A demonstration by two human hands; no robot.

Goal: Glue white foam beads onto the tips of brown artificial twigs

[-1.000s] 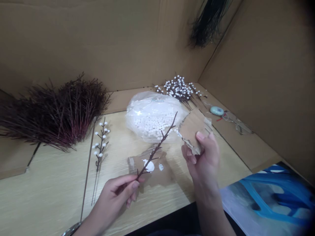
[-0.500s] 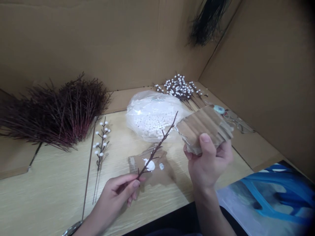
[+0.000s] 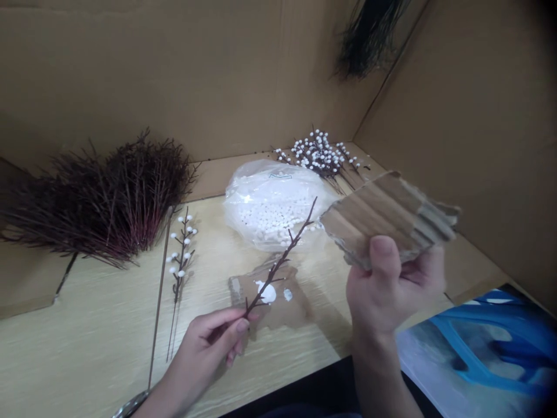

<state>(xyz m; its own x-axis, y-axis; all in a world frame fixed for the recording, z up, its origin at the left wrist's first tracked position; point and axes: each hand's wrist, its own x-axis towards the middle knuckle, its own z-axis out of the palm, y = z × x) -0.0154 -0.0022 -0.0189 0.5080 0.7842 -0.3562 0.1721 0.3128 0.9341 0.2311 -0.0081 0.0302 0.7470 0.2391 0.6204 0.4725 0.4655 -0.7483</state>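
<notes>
My left hand (image 3: 217,342) pinches the lower end of a brown artificial twig (image 3: 282,259), which slants up to the right and carries small white specks. In my right hand (image 3: 391,290) is a torn piece of corrugated cardboard (image 3: 374,217), gripped with the thumb on its face. Below the twig, a flat cardboard scrap (image 3: 282,316) lies on the table with a white glue-like blob (image 3: 266,292) and a smaller smear on it. To the left lies a twig with white berries (image 3: 180,255). Behind is a clear plastic bag (image 3: 274,203) of white beads.
A large pile of bare dark twigs (image 3: 108,197) lies at the left. White-berried twigs (image 3: 319,152) are heaped at the back by the cardboard wall (image 3: 195,75). Dark strands (image 3: 369,40) hang at upper right. A blue-and-white item (image 3: 478,354) is at lower right.
My right hand has moved to the right with the cardboard piece, away from the twig. My left hand and the twig have stayed nearly still.
</notes>
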